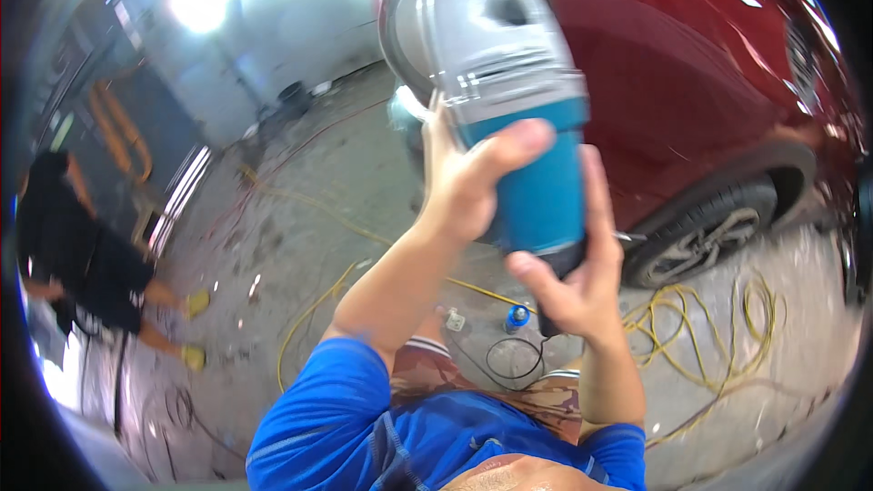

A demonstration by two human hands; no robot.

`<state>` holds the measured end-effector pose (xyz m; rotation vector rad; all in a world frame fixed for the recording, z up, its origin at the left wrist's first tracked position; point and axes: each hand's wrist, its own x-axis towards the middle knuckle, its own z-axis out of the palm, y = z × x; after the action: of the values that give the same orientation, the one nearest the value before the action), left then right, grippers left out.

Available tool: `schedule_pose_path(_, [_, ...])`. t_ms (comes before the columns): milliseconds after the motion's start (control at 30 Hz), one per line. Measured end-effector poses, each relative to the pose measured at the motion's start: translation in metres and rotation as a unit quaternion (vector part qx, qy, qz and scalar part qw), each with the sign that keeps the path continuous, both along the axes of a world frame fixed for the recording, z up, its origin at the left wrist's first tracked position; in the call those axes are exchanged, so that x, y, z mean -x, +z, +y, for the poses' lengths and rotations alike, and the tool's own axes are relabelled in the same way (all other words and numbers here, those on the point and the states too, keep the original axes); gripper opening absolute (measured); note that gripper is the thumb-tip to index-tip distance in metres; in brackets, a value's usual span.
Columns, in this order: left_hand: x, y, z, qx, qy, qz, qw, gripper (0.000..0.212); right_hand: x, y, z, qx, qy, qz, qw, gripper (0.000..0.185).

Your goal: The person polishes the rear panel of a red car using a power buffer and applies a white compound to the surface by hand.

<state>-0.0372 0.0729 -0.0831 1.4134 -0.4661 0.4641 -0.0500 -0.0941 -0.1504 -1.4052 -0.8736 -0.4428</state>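
An angle polisher (542, 184) with a teal body, a silver gear head and a round pale pad is raised in front of me. My left hand (470, 170) grips it around the body near the head, thumb across the teal housing. My right hand (580, 279) is closed around its dark rear end, from which a black cord hangs. The pad (412, 20) is up at the dark red car body (641, 95); whether they touch, I cannot tell. The tool and hands are blurred.
Yellow cable (682, 334) lies in loops on the concrete floor below the car's wheel (709, 239). A blue bottle (518, 317) stands near my legs. Another person (82, 245) in dark clothes is at the left. A black bucket (294, 99) stands by the wall.
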Motion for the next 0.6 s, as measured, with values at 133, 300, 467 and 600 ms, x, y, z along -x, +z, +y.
schedule_pose_path(133, [-0.004,0.003,-0.025,0.095,-0.049,-0.001,0.994,0.053,0.001,-0.007,-0.011,-0.03,0.007,-0.004,1.0,0.103])
schedule_pose_path(300, [-0.019,0.037,-0.059,0.005,-0.076,0.037,0.996,0.064,0.009,0.011,-0.027,-0.139,0.011,0.057,0.989,0.107])
schedule_pose_path(467, [-0.005,0.042,-0.054,0.007,-0.042,0.021,0.999,0.057,0.01,0.016,-0.027,-0.125,0.07,0.057,0.988,0.102])
schedule_pose_path(600, [-0.011,0.053,-0.057,-0.051,-0.016,0.052,0.997,0.059,0.011,0.018,-0.015,-0.211,0.08,0.087,0.97,0.102])
